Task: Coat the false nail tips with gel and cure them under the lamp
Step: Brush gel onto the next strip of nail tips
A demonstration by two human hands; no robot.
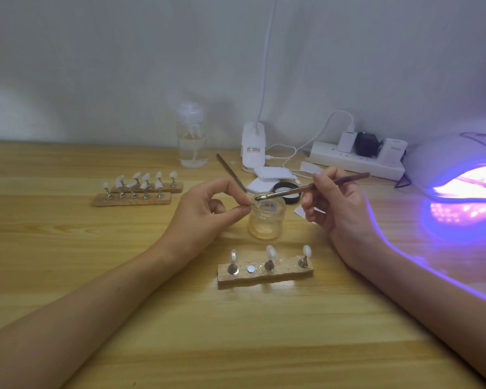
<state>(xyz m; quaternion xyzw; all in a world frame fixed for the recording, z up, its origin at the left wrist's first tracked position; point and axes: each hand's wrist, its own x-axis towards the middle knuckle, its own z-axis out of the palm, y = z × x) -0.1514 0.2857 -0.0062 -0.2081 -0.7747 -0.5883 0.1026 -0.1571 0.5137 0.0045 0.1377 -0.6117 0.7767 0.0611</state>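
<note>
Three white false nail tips (270, 252) stand on the near wooden block (265, 276). My left hand (205, 209) pinches a fourth tiny tip (253, 204) above the clear glass jar (265, 223); my right hand (334, 203) grips the thin brown brush (312, 187), bristles touching that tip.

Pale wooden desk (96, 276) fills the frame. Lower centre sits a wooden stand (264, 277), three nail tips (270, 252) up on pegs and one magnet bare. Just above it is a glass jar (265, 220), with a black lid (288, 190) and white pads (272, 174) behind. Centre left, two more stands (132, 199) lie side by side, crowded with tips. Along the back are a clear pump bottle (192, 141), a slanted metal tool (230, 172) and a white power strip (354, 161). Far right, the curing lamp (455, 161) glows violet across the wood.
</note>
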